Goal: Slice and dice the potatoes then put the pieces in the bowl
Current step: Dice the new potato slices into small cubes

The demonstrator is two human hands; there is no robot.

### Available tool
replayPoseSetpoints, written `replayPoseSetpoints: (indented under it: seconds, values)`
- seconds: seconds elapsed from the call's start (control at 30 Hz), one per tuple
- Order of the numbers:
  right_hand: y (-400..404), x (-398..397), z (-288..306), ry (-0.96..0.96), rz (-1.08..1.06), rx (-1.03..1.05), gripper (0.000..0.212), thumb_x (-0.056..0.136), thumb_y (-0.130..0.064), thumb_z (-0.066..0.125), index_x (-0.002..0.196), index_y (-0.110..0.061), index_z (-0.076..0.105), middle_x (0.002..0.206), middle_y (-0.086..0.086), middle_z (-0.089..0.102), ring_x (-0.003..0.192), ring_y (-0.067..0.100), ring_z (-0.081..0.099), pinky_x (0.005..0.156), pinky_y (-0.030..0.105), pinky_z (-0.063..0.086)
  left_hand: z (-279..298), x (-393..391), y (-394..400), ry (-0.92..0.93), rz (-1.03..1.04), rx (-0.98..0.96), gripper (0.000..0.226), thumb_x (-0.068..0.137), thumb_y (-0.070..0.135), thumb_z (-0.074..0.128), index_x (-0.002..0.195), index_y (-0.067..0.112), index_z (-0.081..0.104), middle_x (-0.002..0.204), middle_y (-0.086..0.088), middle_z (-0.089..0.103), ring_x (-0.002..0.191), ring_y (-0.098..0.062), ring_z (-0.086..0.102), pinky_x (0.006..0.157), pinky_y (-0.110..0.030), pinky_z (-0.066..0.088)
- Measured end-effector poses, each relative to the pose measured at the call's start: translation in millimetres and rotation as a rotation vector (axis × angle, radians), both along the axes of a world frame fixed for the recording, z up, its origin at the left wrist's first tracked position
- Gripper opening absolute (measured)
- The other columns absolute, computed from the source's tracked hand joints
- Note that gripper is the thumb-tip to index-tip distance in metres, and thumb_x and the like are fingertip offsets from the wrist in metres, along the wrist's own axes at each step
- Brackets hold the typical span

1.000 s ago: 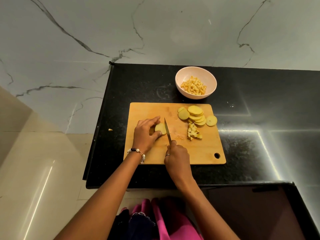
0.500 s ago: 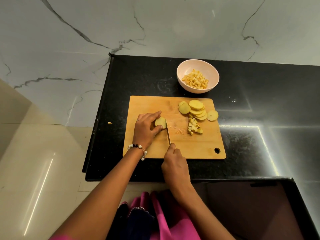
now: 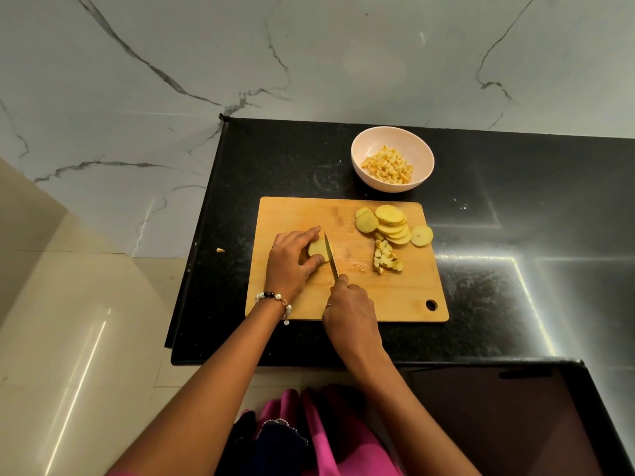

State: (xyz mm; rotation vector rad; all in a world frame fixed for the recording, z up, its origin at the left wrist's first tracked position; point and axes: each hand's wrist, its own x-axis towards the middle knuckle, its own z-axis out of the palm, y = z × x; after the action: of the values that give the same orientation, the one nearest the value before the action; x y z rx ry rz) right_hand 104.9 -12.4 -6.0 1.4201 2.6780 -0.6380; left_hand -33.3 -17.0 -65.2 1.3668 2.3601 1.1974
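Board (image 3: 395, 293) lies on a black counter (image 3: 515, 235), long side facing the person. Left hand (image 3: 292, 261) sits at the board's 9 o'clock, fingers curled over a potato (image 3: 316, 250), thumb against its near side, holding it down on the wood. Right hand (image 3: 350, 304) is at the board's 6 o'clock edge, fingers wrapped round the knife (image 3: 330, 254) handle, forefinger lying forward toward the blade. The handle itself is hidden inside the fist. Blade runs toward 12 o'clock, edge down, right up against the potato's cut face at its 3 o'clock side.

Slices (image 3: 391, 223) are fanned in an overlapping stack at the board's 1 o'clock; one slice lies apart at the 3 o'clock edge. Dice (image 3: 386, 257) form a small heap just below the stack, near board centre-right. Bowl (image 3: 392, 159) stands off the board at 12 o'clock, close to its far edge, holding diced pieces. A bracelet (image 3: 275, 300) circles the left wrist. One scrap (image 3: 220, 250) lies on the floor at 9 o'clock of the counter.
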Motion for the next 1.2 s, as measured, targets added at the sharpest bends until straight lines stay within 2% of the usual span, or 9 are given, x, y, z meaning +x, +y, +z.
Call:
replayPoseSetpoints:
  seconds: [0.13,0.33,0.53,0.77,0.9,1.07,1.13,1.2]
  values:
    - [-1,-7,3,0.002,0.015,0.027,0.039,0.094,0.002,0.029,0.132,0.002,0.036,0.113,0.018,0.056,0.097,0.035,0.057,0.076,0.036,0.042,-1,0,0,0.001,-0.008,0.026,0.053,0.075,0.018,0.076,0.125,0.018,0.061,0.108,0.004,0.067,0.1,-0.017,0.051,0.083,-0.016,0.032]
    - [4,-18,7,0.047,0.077,0.08,0.038,0.095,0.004,0.026,0.131,0.004,0.038,0.113,0.019,0.055,0.096,0.034,0.057,0.077,0.035,0.043,-3,0,1,0.037,-0.009,0.041,0.051,0.073,0.016,0.076,0.122,0.014,0.063,0.104,-0.002,0.068,0.096,-0.023,0.054,0.08,-0.012,0.029]
    - [-24,19,-4,-0.046,0.036,-0.027,0.047,0.095,-0.002,0.028,0.142,0.0,0.023,0.118,0.016,0.053,0.1,0.032,0.058,0.076,0.033,0.042,-4,0,0,0.033,0.008,0.03,0.053,0.073,0.018,0.077,0.123,0.016,0.062,0.107,-0.001,0.068,0.1,-0.02,0.053,0.083,-0.012,0.03]
    - [-8,7,1,0.049,-0.027,-0.028,0.041,0.096,-0.005,0.033,0.136,0.001,0.035,0.112,0.019,0.058,0.096,0.035,0.057,0.075,0.038,0.043,-2,-4,-2,-0.011,-0.011,0.025,0.059,0.075,0.019,0.076,0.13,0.02,0.056,0.11,0.006,0.067,0.101,-0.013,0.051,0.084,-0.01,0.029]
    - [1,-3,-2,0.058,0.008,-0.034,0.04,0.093,-0.003,0.035,0.132,0.0,0.04,0.107,0.018,0.059,0.091,0.034,0.059,0.074,0.038,0.045,-2,-5,-4,-0.033,-0.018,0.013,0.063,0.077,0.017,0.074,0.135,0.02,0.05,0.112,0.008,0.067,0.103,-0.011,0.05,0.087,-0.013,0.031]
    - [4,-9,0,0.033,0.029,0.011,0.04,0.092,0.001,0.031,0.132,0.003,0.038,0.111,0.021,0.057,0.095,0.036,0.058,0.068,0.033,0.036,-2,-5,-2,-0.049,0.005,0.04,0.064,0.075,0.015,0.075,0.134,0.017,0.051,0.11,0.008,0.068,0.102,-0.01,0.05,0.086,-0.007,0.028]
    - [3,-12,4,0.029,0.055,0.048,0.036,0.093,0.002,0.028,0.128,0.002,0.039,0.111,0.02,0.057,0.095,0.035,0.057,0.068,0.032,0.034,-3,-6,-1,-0.05,0.007,0.06,0.063,0.074,0.014,0.076,0.133,0.016,0.053,0.108,0.007,0.069,0.1,-0.013,0.052,0.087,-0.009,0.03]
    - [5,-21,5,0.045,0.083,0.086,0.037,0.095,0.003,0.026,0.129,0.003,0.039,0.111,0.019,0.057,0.095,0.035,0.058,0.071,0.034,0.039,-4,-6,0,-0.049,0.016,0.078,0.063,0.073,0.013,0.076,0.132,0.015,0.054,0.107,0.006,0.069,0.098,-0.014,0.053,0.095,-0.019,0.034]
